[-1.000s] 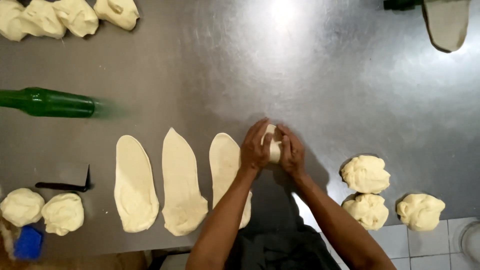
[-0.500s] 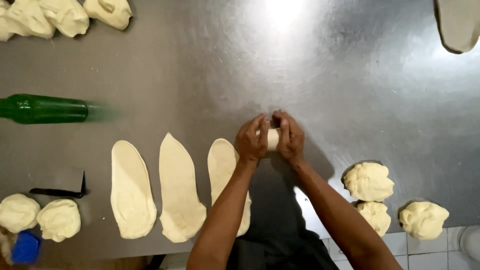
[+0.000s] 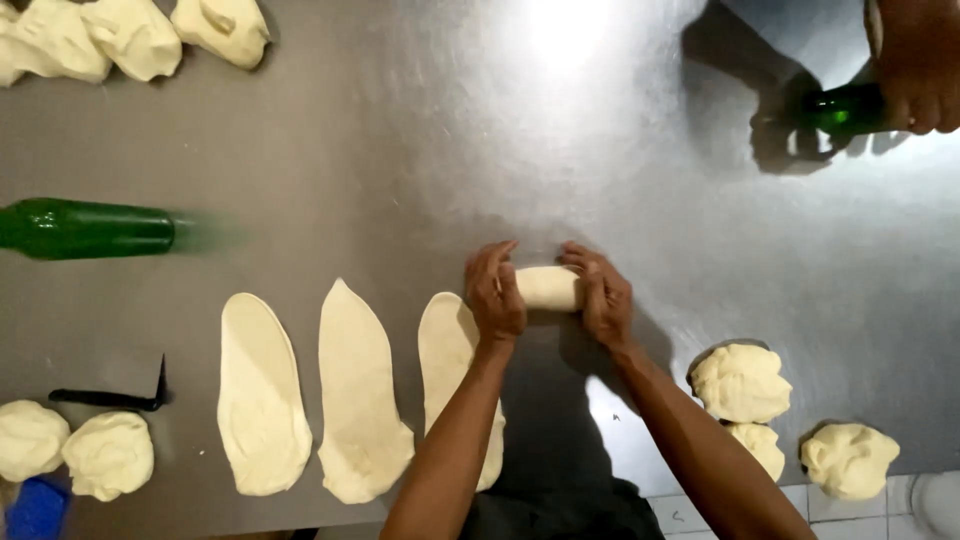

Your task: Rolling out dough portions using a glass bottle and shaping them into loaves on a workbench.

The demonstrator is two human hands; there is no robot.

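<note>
A short roll of pale dough (image 3: 547,287) lies on the steel table (image 3: 400,150) between my two hands. My left hand (image 3: 495,295) presses against its left end and my right hand (image 3: 598,293) against its right end, fingers curled over it. Just left of my left hand lie three flattened, elongated dough sheets: the nearest (image 3: 448,370), the middle one (image 3: 358,395) and the farthest (image 3: 260,395).
A green glass bottle (image 3: 85,228) lies on its side at the left. Another person's hand (image 3: 915,65) holds a second green bottle (image 3: 840,108) at top right. Dough lumps sit at lower right (image 3: 740,383), lower left (image 3: 108,455) and top left (image 3: 130,35). A black tool (image 3: 110,398) lies nearby.
My hands have spread apart along the dough, which now shows as a longer roll between them. Another person's hand with a green bottle has come into view at top right.
</note>
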